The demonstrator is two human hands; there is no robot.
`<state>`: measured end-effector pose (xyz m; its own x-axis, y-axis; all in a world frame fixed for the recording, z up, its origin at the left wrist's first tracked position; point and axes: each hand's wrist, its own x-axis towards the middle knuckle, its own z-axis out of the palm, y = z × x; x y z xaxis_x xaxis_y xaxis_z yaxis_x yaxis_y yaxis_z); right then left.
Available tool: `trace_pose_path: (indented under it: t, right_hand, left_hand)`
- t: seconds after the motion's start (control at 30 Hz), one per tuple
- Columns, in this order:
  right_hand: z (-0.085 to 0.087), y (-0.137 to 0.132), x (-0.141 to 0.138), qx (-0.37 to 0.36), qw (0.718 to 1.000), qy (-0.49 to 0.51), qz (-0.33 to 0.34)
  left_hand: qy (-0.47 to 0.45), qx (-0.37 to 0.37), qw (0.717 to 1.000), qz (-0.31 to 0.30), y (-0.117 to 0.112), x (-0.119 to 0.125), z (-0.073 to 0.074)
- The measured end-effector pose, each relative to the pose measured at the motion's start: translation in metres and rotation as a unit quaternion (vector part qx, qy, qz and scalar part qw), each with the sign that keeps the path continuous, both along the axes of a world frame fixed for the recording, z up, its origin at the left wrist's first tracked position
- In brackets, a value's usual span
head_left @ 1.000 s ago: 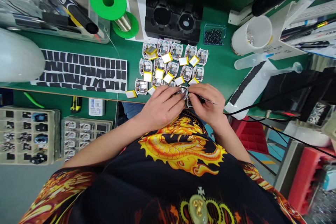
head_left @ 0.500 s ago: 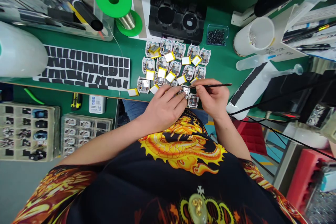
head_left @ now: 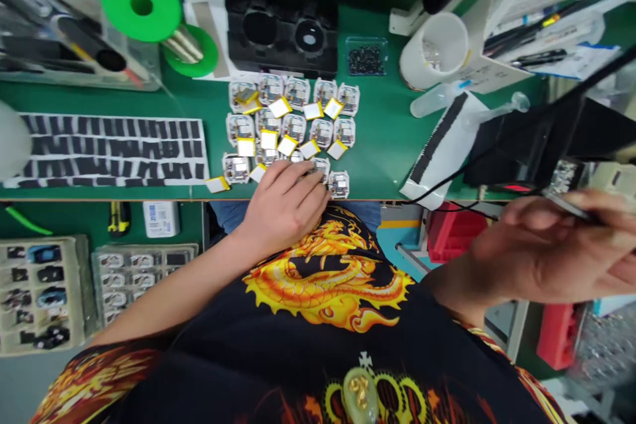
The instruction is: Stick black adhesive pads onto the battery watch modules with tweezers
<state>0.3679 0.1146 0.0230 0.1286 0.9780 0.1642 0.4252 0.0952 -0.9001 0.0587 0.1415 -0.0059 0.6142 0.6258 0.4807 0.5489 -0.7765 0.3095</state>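
Note:
My left hand (head_left: pixel 285 202) rests at the near edge of the green bench (head_left: pixel 387 139), fingers curled onto a small clear electronic module (head_left: pixel 318 169) among several like it, each with a yellow-edged battery (head_left: pixel 279 107). Another module (head_left: pixel 338 184) lies just right of the fingers. My right hand (head_left: pixel 551 248) is off the bench at the far right, blurred, fingers closed round a thin dark tool (head_left: pixel 566 205).
A sheet of black foam pads (head_left: pixel 106 149) lies at left. A green solder spool (head_left: pixel 142 6), a black fixture (head_left: pixel 281 36), a box of screws (head_left: pixel 366 59) and a white cup (head_left: pixel 437 46) stand behind. Trays of parts (head_left: pixel 42 291) sit lower left. Red bins (head_left: pixel 454 232) stand at right.
My right hand has swung away from the modules to the far right, carrying the thin tool. The view has shifted right. My left hand stays on the module.

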Motion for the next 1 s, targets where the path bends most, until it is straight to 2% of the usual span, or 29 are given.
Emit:
trace_pose_path:
  t: [0.1,0.27,0.4,0.6,0.77,1.0]
  right_hand:
    - [-0.001,-0.014,0.017,-0.004,0.999,-0.020,-0.048]
    - [-0.017,-0.039,0.039,0.015,0.991,-0.011,-0.135]
    - [-0.034,-0.046,0.049,0.032,0.992,0.002,-0.126]
    - [-0.041,-0.043,0.057,0.016,0.995,-0.033,-0.097]
    - [-0.036,-0.041,0.059,0.022,0.994,-0.083,-0.072]
    - [-0.037,-0.040,0.057,0.028,0.993,-0.094,-0.069]
  left_hand:
    - [-0.008,0.006,0.999,-0.033,0.002,0.013,0.005]
    - [0.042,-0.006,0.983,-0.176,0.004,0.059,0.012]
    - [0.081,0.031,0.966,-0.244,0.006,0.096,0.011]
    - [0.111,0.046,0.953,-0.277,0.009,0.124,0.004]
    - [0.143,0.047,0.948,-0.281,0.009,0.127,0.001]
    - [0.148,0.048,0.946,-0.284,0.011,0.128,0.002]
